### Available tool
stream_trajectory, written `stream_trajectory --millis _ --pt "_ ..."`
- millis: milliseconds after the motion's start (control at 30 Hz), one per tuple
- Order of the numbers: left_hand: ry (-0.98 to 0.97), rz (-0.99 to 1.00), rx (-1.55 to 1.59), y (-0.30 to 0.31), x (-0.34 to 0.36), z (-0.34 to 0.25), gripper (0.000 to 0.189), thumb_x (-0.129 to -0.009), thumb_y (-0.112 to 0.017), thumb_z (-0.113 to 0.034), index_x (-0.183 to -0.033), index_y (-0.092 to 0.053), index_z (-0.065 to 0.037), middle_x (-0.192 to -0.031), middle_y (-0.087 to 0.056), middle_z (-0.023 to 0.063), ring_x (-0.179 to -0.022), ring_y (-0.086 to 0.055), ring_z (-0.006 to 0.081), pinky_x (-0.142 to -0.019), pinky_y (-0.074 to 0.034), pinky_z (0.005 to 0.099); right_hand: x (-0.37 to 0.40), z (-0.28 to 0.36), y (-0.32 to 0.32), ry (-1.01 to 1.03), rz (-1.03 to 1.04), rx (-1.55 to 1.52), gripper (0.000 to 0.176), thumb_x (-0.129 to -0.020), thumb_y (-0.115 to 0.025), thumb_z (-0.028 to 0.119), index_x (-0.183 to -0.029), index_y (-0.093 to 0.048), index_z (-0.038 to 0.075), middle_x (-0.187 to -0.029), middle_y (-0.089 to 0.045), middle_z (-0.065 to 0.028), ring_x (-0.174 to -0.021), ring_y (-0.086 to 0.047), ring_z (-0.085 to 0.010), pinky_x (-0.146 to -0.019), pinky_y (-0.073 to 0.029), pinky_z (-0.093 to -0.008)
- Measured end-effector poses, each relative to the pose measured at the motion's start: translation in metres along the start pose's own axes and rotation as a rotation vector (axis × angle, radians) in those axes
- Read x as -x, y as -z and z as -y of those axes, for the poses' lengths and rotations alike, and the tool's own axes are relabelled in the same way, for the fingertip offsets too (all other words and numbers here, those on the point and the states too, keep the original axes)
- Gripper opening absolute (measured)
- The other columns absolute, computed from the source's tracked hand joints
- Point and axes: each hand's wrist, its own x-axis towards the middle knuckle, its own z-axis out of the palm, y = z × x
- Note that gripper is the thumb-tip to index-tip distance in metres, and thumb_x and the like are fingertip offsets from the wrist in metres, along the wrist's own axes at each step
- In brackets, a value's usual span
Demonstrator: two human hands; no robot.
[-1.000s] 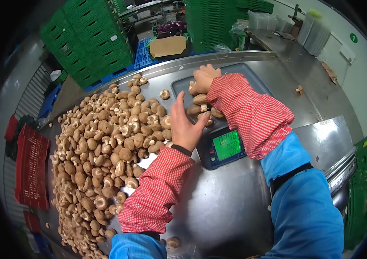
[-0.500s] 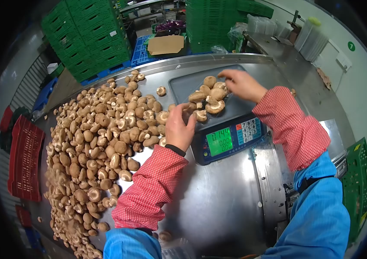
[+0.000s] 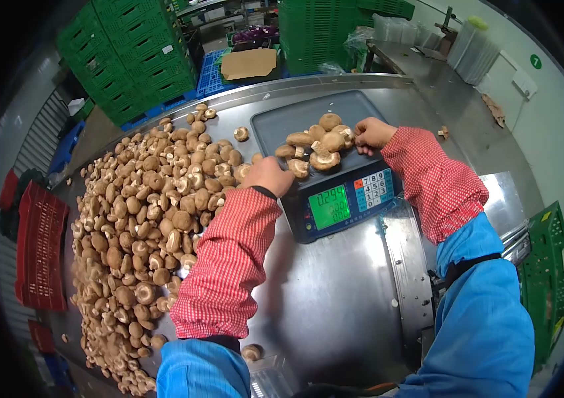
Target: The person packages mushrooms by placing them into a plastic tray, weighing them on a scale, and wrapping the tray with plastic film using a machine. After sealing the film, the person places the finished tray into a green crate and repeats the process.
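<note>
A grey-topped digital scale point(image 3: 355, 106) bears a small cluster of brown shiitake mushrooms point(image 3: 325, 159), some cap up, some stem up. Shiny glints around them suggest a clear tray, but its edges are hard to make out. My left hand point(image 3: 267, 176) is closed at the scale's front left, beside the nearest mushrooms; whatever its fingers pinch is hidden. On the cluster's right side, my right hand point(image 3: 373, 136) has its fingers curled in, close to a mushroom; what they grip cannot be made out. The scale's green display point(image 3: 328, 207) is lit.
A large heap of shiitake mushrooms point(image 3: 143, 225) covers the left of the steel table point(image 3: 328, 292). One loose mushroom point(image 3: 251, 353) lies by clear plastic containers point(image 3: 274, 377) at the front. Green crates point(image 3: 139, 50) stand stacked behind; a red crate point(image 3: 42, 245) is at left.
My left hand has closed from spread fingers at the cluster's left. My right hand has come down from above the mushrooms to their right side, fingers curling. The display digits have changed.
</note>
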Motion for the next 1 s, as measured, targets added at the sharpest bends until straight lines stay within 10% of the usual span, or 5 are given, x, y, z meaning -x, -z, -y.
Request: stream_trajectory --millis 233,333,500,733,1000 --pt "-0.01 -0.074 0.294 -0.024 -0.016 0.011 0.029 -0.073 -0.067 -0.023 -0.083 -0.063 0.005 -0.074 -0.065 0.0151 -0.066 -0.065 0.0206 -0.063 -0.053 0.0326 0.058 -0.001 -0.017 -0.004 -0.14 -0.201 0.007 -0.082 -0.053 -0.005 -0.087 -0.057 -0.007 -0.068 -0.062 -0.0109 -0.052 -0.059 -0.0137 -0.042 -0.051 -0.0251" --pt "0.005 -0.009 0.565 -0.012 0.018 0.006 0.025 -0.073 -0.064 -0.021 -0.082 -0.06 0.002 -0.071 -0.066 0.0153 -0.068 -0.066 0.0271 -0.065 -0.052 0.035 0.103 0.003 -0.026 0.048 -0.213 -0.226 0.007 -0.082 -0.053 -0.004 -0.086 -0.057 -0.009 -0.067 -0.062 -0.0118 -0.052 -0.06 -0.0155 -0.042 -0.052 -0.0269" --pt "0.002 0.166 0.899 0.003 0.125 0.007 0.015 -0.077 -0.062 -0.008 -0.083 -0.052 0.002 -0.069 -0.059 0.0064 -0.057 -0.061 0.0136 -0.047 -0.049 0.0253 0.197 -0.013 -0.07 -0.008 -0.203 -0.201 0.011 -0.083 -0.047 -0.003 -0.087 -0.055 -0.01 -0.066 -0.061 -0.0141 -0.052 -0.061 -0.0188 -0.043 -0.052 -0.0307" --pt "0.172 0.5 0.806 -0.056 0.271 0.076 0.018 -0.073 -0.065 -0.01 -0.081 -0.054 0.002 -0.07 -0.058 0.0071 -0.058 -0.058 0.0147 -0.051 -0.048 0.0281 0.331 -0.062 -0.192 -0.144 -0.204 -0.179 0.01 -0.087 -0.044 -0.001 -0.092 -0.05 -0.007 -0.062 -0.057 -0.0145 -0.049 -0.06 -0.0219 -0.043 -0.051 -0.034" --pt "-0.255 1.019 0.133 -0.079 0.302 0.085 0.03 -0.074 -0.066 -0.025 -0.094 -0.068 -0.002 -0.086 -0.068 0.0136 -0.08 -0.064 0.024 -0.074 -0.05 0.0343 0.432 -0.157 -0.286 -0.295 -0.23 -0.327 0.012 -0.089 -0.043 0.001 -0.098 -0.049 -0.003 -0.067 -0.056 -0.009 -0.052 -0.058 -0.014 -0.043 -0.05 -0.0294"
